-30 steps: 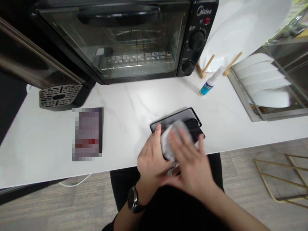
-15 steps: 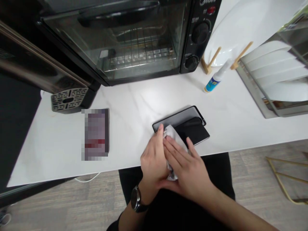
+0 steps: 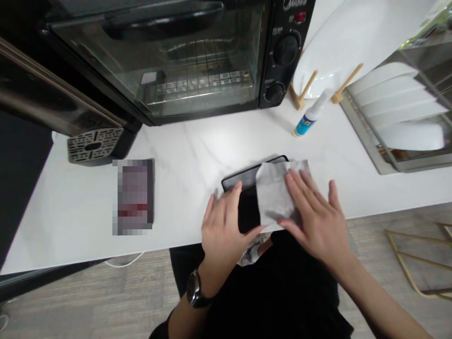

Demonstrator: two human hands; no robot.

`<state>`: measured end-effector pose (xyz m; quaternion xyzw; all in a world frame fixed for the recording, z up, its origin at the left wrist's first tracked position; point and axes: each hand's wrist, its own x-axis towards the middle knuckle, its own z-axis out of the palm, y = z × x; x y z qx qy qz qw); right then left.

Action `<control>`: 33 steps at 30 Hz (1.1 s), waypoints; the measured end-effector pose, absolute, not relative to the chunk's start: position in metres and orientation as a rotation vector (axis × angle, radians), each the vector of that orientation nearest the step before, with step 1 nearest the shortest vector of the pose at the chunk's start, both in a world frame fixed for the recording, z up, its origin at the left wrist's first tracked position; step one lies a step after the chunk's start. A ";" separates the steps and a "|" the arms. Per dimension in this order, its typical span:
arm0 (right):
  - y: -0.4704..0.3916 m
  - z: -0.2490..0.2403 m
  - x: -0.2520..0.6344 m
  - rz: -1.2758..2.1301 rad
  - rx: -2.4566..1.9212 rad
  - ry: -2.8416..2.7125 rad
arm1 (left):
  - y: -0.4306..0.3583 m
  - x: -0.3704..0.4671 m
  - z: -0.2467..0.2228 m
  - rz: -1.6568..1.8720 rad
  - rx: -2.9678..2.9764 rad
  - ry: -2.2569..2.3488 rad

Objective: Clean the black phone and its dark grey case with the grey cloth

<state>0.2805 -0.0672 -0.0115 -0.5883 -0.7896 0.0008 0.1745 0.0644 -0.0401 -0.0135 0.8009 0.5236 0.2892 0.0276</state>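
Note:
A black smartphone lies near the counter's front edge. My left hand grips its left end, with the fingers along the far side and the thumb at the near edge. A light grey cleaning cloth is spread over the phone's right part. My right hand presses on that cloth, fingers stretched forward and thumb at its near edge. Just behind the phone lies a black-rimmed phone case with a grey inside, partly covered by the cloth and phone.
A small spray bottle stands at the back right, before a large white plate on a wooden stand. A dish rack is farther right. A toaster oven stands behind. To the left lies a blurred-out flat object.
My right hand has moved right with the cloth, which was bunched by my left hand and now lies spread over the phone's right part. My left hand stays at the left end.

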 end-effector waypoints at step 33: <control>-0.071 -0.010 0.235 0.141 -1.304 -2.362 | -0.044 0.063 -0.017 0.869 2.391 1.690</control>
